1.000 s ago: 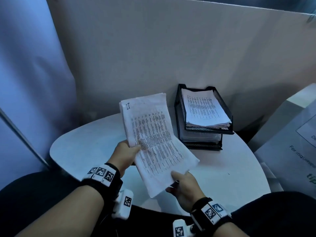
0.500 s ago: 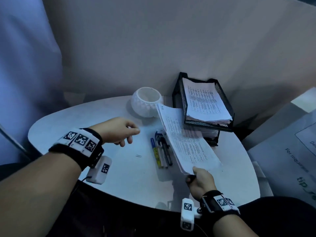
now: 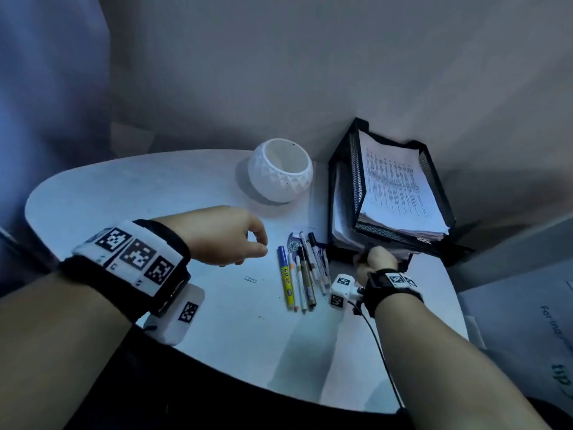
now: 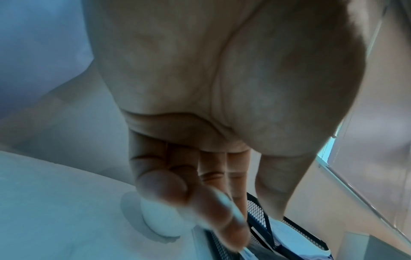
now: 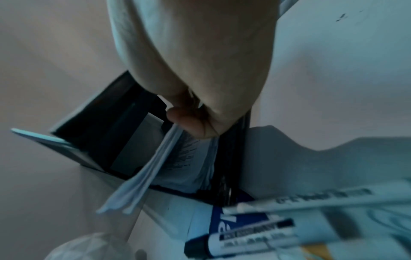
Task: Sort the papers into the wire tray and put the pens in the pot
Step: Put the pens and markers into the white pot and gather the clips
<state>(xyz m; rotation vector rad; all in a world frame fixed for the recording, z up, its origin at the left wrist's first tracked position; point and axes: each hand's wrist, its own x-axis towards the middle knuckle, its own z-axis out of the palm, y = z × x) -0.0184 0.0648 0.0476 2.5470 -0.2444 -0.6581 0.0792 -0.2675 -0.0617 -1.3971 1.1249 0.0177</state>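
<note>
A black two-tier wire tray [image 3: 352, 181] stands at the back right of the white table, with printed papers [image 3: 397, 187] in its top tier. My right hand [image 3: 364, 254] is at the front of the lower tier and pinches a sheaf of papers [image 5: 144, 176] that lies partly inside that tier [image 3: 339, 212]. Several pens [image 3: 302, 268] lie side by side on the table just left of that hand. Behind them sits a white faceted pot [image 3: 280, 170], with nothing showing inside it. Left of the pens hovers my left hand [image 3: 260, 246], loosely curled and holding nothing.
A small paper clip [image 3: 250, 279] lies on the round white table [image 3: 93, 187] in front of my left hand. A pale partition wall rises close behind the tray and pot. A grey printed box [image 3: 527, 321] stands off the table's right edge.
My left hand let go of the papers and moved left. My right hand carried the sheaf right and slid it into the tray's lower tier. Pens and pot came into view.
</note>
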